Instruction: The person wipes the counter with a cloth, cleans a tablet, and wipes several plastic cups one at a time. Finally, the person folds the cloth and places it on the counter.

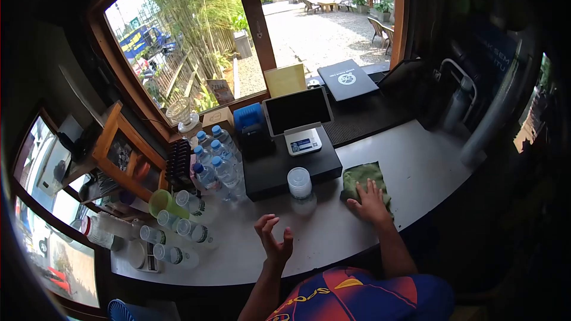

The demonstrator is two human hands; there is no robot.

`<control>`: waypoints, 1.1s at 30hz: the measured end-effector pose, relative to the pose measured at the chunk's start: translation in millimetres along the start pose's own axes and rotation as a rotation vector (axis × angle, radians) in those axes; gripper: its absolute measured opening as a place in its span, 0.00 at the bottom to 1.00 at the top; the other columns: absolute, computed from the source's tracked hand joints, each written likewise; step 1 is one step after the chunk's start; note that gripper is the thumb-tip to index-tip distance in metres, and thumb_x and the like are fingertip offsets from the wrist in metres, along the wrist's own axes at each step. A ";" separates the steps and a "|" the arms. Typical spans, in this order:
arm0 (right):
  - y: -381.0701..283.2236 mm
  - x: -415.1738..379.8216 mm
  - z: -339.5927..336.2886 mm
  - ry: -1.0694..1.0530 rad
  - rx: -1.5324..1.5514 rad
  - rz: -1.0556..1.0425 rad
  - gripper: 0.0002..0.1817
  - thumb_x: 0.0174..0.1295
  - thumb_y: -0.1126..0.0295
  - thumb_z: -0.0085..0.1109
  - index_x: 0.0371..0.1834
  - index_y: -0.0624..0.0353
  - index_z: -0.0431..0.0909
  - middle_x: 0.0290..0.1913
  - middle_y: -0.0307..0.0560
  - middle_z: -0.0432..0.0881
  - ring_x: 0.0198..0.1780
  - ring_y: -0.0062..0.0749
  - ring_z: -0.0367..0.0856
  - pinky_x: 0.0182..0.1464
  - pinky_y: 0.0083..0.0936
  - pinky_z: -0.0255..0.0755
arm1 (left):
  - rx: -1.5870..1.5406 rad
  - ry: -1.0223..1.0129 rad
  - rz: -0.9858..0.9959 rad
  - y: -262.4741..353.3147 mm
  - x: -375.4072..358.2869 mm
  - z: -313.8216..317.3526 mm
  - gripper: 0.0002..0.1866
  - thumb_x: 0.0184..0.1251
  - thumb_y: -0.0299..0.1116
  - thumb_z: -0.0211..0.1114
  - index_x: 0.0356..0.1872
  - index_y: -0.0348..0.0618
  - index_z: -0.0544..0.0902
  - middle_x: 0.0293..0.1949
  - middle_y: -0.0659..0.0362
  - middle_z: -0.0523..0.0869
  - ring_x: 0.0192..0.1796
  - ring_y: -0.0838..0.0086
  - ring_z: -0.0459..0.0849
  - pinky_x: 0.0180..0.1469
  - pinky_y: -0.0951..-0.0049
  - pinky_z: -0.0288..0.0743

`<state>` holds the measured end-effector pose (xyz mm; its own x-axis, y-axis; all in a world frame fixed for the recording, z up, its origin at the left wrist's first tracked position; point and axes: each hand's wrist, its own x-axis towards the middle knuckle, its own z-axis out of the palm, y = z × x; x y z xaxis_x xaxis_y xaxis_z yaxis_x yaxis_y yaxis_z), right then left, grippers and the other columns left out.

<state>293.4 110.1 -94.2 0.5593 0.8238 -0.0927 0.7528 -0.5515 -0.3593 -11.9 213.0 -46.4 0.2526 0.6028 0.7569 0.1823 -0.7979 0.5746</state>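
Under my right hand (370, 201) lies a green cloth (364, 176) on the pale countertop (410, 169); the fingers are spread flat on it. My left hand (274, 239) is raised over the counter with its fingers apart and curled a little, holding nothing. Just beyond it, a stack of clear plastic cups (299, 182) stands in front of a black cash drawer (267, 179). The cloth rests against the drawer's right front corner.
Several water bottles (223, 169) stand left of the drawer, with several stacks of printed cups (193, 232) nearer me. A tablet (297, 112) and a card reader (303, 142) sit on the drawer. A dark menu folder (348, 79) lies by the window; a metal pipe (493, 104) rises at right.
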 end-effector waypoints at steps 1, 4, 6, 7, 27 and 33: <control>14.2 5.1 27.2 0.090 -0.041 -0.037 0.44 0.69 0.33 0.46 0.81 0.48 0.57 0.82 0.64 0.47 0.84 0.57 0.41 0.81 0.56 0.34 | -0.025 -0.018 0.021 10.9 4.7 15.7 0.15 0.67 0.34 0.64 0.51 0.41 0.74 0.51 0.48 0.77 0.55 0.57 0.77 0.59 0.59 0.71; 25.8 3.4 42.9 0.183 -0.020 -0.069 0.43 0.71 0.34 0.42 0.82 0.48 0.55 0.83 0.62 0.47 0.84 0.54 0.40 0.81 0.55 0.29 | -0.168 -0.299 -0.035 26.1 -11.5 63.2 0.14 0.66 0.30 0.65 0.50 0.41 0.76 0.47 0.49 0.80 0.52 0.58 0.80 0.57 0.59 0.74; 26.3 0.5 36.7 0.255 0.021 -0.100 0.38 0.73 0.41 0.47 0.78 0.51 0.61 0.80 0.62 0.53 0.82 0.56 0.46 0.81 0.54 0.37 | -0.157 -0.449 -0.139 30.6 -21.6 101.3 0.21 0.64 0.31 0.67 0.58 0.41 0.74 0.49 0.49 0.80 0.53 0.55 0.80 0.58 0.59 0.74; 36.0 -1.1 35.6 0.282 0.147 -0.095 0.36 0.72 0.44 0.50 0.77 0.52 0.64 0.79 0.62 0.56 0.81 0.57 0.50 0.80 0.53 0.42 | -0.169 -0.473 -0.217 32.8 -26.0 121.3 0.25 0.64 0.31 0.68 0.61 0.40 0.73 0.50 0.48 0.80 0.53 0.54 0.80 0.59 0.59 0.74; 74.2 40.7 -29.8 -0.206 0.638 -0.354 0.14 0.66 0.67 0.64 0.50 0.61 0.77 0.49 0.54 0.83 0.54 0.47 0.82 0.59 0.37 0.74 | -0.256 -0.489 -0.419 14.9 -36.1 168.0 0.40 0.62 0.35 0.73 0.73 0.43 0.63 0.66 0.50 0.71 0.62 0.63 0.74 0.60 0.63 0.72; 45.7 -25.6 -131.1 -0.292 0.811 -0.431 0.10 0.70 0.69 0.62 0.48 0.63 0.78 0.37 0.47 0.84 0.45 0.27 0.83 0.53 0.27 0.75 | -0.363 -0.823 -0.113 46.6 0.6 149.0 0.24 0.59 0.28 0.74 0.58 0.41 0.79 0.54 0.51 0.82 0.57 0.58 0.79 0.63 0.60 0.72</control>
<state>358.9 46.5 13.5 0.1005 0.9949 0.0091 0.3435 -0.0261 -0.9388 138.3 175.0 -65.6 0.8764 0.3700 0.3084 -0.0286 -0.5991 0.8001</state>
